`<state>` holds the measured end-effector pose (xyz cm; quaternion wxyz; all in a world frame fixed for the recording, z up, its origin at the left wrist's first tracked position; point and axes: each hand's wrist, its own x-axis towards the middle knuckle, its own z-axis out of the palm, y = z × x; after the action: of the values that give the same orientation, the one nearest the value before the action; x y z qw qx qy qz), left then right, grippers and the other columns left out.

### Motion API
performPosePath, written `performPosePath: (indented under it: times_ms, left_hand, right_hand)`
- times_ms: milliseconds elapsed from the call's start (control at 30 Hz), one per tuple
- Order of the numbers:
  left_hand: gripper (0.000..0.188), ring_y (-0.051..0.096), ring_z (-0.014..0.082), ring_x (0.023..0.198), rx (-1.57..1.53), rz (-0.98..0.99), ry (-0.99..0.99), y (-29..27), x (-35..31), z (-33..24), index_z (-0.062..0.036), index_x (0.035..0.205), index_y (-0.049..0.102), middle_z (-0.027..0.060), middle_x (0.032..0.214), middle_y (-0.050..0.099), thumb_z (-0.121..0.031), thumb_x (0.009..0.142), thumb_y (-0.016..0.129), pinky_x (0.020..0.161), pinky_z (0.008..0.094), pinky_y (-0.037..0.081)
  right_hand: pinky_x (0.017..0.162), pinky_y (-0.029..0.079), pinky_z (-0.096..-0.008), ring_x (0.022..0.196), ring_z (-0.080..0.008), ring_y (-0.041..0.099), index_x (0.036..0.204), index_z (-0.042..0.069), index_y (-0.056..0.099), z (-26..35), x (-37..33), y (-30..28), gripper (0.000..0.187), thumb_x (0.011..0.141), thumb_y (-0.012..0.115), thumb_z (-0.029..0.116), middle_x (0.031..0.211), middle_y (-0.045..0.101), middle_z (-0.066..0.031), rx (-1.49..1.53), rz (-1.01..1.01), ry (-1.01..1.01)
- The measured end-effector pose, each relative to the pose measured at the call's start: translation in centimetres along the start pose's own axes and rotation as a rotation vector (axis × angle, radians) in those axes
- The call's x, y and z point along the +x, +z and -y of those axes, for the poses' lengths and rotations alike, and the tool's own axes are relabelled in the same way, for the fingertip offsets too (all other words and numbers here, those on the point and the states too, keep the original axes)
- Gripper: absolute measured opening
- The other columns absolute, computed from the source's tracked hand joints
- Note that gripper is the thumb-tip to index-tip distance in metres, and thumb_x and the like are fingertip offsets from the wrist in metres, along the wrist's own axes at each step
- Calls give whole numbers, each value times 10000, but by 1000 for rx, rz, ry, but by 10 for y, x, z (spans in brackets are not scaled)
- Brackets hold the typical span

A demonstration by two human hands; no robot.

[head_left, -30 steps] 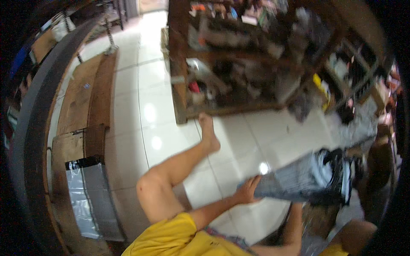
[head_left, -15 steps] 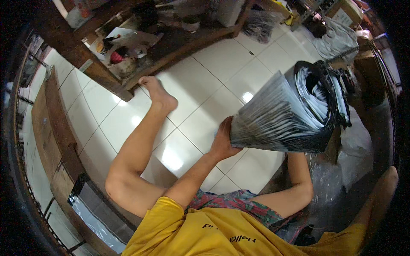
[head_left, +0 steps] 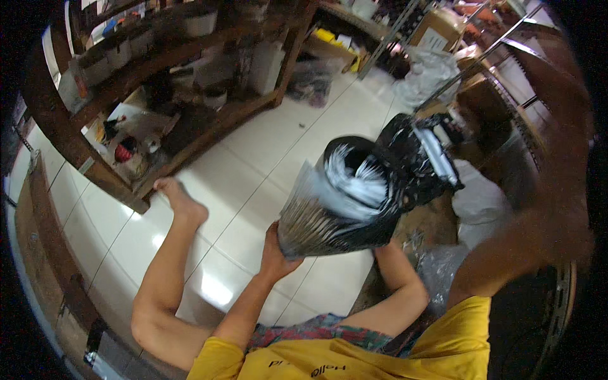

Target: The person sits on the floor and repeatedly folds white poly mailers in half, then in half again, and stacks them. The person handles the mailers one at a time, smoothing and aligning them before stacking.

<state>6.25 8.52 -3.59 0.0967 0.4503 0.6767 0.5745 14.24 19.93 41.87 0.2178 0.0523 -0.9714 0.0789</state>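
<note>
A thick rolled bundle of plastic mailing bags, grey-white at the folded edges and black outside, is tilted in front of me. My left hand grips its lower left corner, fingers wrapped round the edge. White layers curl around a dark hollow at its top. Black crumpled plastic lies against the bundle's far right side. On the right, my right arm is raised and smeared by motion, apart from the bundle; the fingers of that hand cannot be made out.
A wooden shelf with containers stands at the far left. My bare legs spread over the white tiled floor. White plastic sacks, cardboard boxes and a metal rack crowd the right side. A wooden plank runs along the left.
The view has turned to the right, so the bundle, left hand and shelf appear farther left. My right arm has swung up from the lower right.
</note>
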Motion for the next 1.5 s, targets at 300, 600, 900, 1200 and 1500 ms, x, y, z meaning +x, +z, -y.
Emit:
performPosePath:
  times_ms: [300, 600, 900, 1200, 1500]
  left_hand:
    - [1101, 443, 451, 1261, -15, -84, -144, -20, 4, -16, 76, 1419, 289, 291, 1336, 442, -339, 602, 899, 1076, 506, 388]
    - [1141, 463, 454, 1248, -63, -48, -198, -13, -1, -17, 83, 1427, 275, 295, 1334, 445, -340, 582, 913, 1061, 507, 407]
    - [1068, 478, 444, 1205, 108, -90, -95, -18, 7, -14, 70, 1380, 334, 279, 1315, 460, -339, 577, 908, 1038, 509, 411]
    - [1093, 464, 439, 1222, 128, -132, 31, -19, 10, -20, 57, 1409, 295, 270, 1305, 454, -328, 590, 907, 1038, 498, 413]
    - [1116, 455, 443, 1258, 19, -82, -101, -17, 6, -18, 51, 1438, 275, 278, 1369, 423, -321, 596, 906, 1062, 499, 410]
  right_hand:
    - [1185, 160, -628, 1458, -424, 289, 1537, 22, 291, -22, 44, 35, 1000, 744, 756, 415, 1511, 382, -269, 20, 252, -89]
    - [1212, 225, -491, 1410, -406, 382, 1513, 13, 327, -47, 30, 64, 861, 779, 690, 277, 1467, 438, -270, -69, 408, 38]
    - [1071, 382, -519, 1220, -482, 510, 1484, -59, 341, -58, 79, 71, 844, 948, 459, 583, 1318, 529, -340, -26, 236, -39]
    - [1078, 363, -523, 1242, -494, 482, 1465, -90, 351, -60, 82, 73, 828, 969, 430, 569, 1339, 511, -348, 140, 131, -4]
    - [1187, 266, -488, 1411, -459, 343, 1519, 17, 314, -60, 38, 41, 852, 781, 613, 320, 1473, 416, -300, 43, 193, 70]
